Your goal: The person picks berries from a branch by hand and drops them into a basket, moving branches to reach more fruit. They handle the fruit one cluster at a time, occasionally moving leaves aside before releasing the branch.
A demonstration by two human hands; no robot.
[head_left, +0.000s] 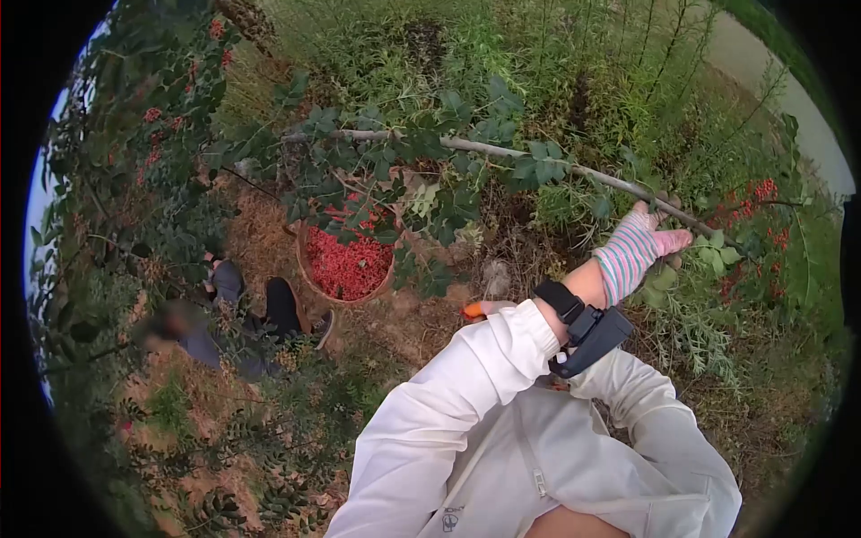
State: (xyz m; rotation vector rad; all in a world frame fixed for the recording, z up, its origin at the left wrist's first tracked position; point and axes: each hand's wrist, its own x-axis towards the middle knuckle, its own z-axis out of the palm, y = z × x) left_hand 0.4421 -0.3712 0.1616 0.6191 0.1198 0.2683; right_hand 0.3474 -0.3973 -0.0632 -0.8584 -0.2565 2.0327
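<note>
My left hand (641, 249), in a pink and striped fingerless glove, reaches across to the right and is closed around a long leafy branch (574, 170). Red berry clusters (762, 191) hang near the branch's right end. My right arm (628, 381) passes beneath the left forearm. Only a small part of my right hand (495, 308) shows past the left sleeve, with a bright orange end (472, 311) beside it; what this belongs to I cannot make out. A black strap holds a dark device (596, 341) on my left wrist.
A round basket (300, 260) full of red berries (348, 260) stands on the ground behind the branch. Another person in dark clothing (285, 309) is low among the bushes at left. Dense berry shrubs fill the left side, and tall weeds (502, 54) grow ahead.
</note>
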